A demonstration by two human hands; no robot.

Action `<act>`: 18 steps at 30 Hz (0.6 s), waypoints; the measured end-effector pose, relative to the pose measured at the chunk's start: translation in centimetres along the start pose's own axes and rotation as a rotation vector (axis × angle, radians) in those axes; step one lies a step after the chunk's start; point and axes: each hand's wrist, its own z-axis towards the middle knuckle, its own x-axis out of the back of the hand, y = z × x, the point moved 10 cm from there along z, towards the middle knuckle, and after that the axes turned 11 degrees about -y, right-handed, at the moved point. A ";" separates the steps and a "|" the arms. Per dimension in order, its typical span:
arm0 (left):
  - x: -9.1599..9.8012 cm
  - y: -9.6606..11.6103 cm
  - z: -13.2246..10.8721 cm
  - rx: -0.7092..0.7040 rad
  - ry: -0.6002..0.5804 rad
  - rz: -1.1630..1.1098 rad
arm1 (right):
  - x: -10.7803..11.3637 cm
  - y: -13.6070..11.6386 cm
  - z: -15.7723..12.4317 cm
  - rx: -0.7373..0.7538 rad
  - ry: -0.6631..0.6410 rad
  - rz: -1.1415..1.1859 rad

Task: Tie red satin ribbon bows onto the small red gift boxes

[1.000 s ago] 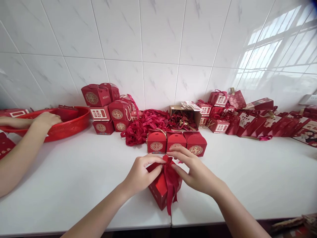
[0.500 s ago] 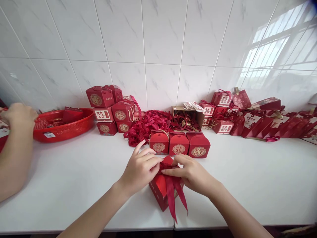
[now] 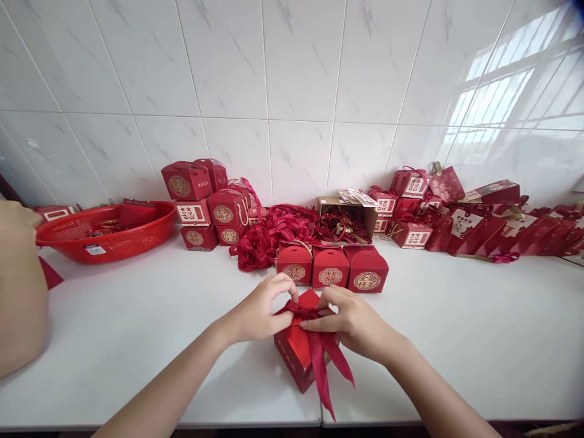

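A red box [image 3: 296,359] sits at the table's front middle, a dark red ribbon [image 3: 322,365] around its top with two tails hanging over the near side. My left hand [image 3: 262,307] is closed on the ribbon at the left of the knot, thumb and fingers pinching. On the right side of the knot, my right hand [image 3: 353,319] is closed on the ribbon too, its index finger resting near the box top. Just behind stand three red boxes [image 3: 330,267] in a row.
A red basket [image 3: 123,240] stands at the left, beside another person's arm [image 3: 22,292]. Stacked boxes [image 3: 198,213], a ribbon heap [image 3: 283,231], a cardboard box [image 3: 369,222] and more red boxes [image 3: 413,234] line the wall.
My left fingers have curled down from raised and now pinch the ribbon. The ribbon tails have swung slightly right. The other person's arm has moved and a red piece shows beside it.
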 end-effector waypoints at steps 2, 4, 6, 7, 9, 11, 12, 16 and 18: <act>-0.7 -0.3 0.4 0.006 -0.091 -0.085 | 0.0 0.0 0.1 0.011 0.007 0.019; -1.4 -0.9 0.6 0.052 -0.195 -0.152 | 0.1 0.0 0.0 0.023 0.022 0.036; -1.9 -1.4 0.6 0.093 -0.279 -0.202 | 0.1 0.1 0.0 0.038 0.033 0.052; -2.1 -1.4 0.6 0.096 -0.317 -0.232 | 0.1 0.1 -0.1 0.041 0.033 0.057; -2.4 -1.2 0.5 0.073 -0.380 -0.321 | 0.0 0.2 -0.2 0.042 0.031 0.063; -2.5 -1.0 0.6 0.059 -0.384 -0.443 | 0.0 0.3 -0.2 0.038 0.019 0.061; -2.4 -1.1 0.7 0.072 -0.347 -0.499 | -0.1 0.4 -0.3 0.037 0.013 0.056; -1.9 -1.8 0.8 0.144 -0.119 -0.617 | 0.2 0.3 -0.3 0.059 0.031 0.048; -2.1 -1.7 0.8 0.145 -0.057 -0.639 | 0.6 0.4 -0.4 0.057 0.073 0.066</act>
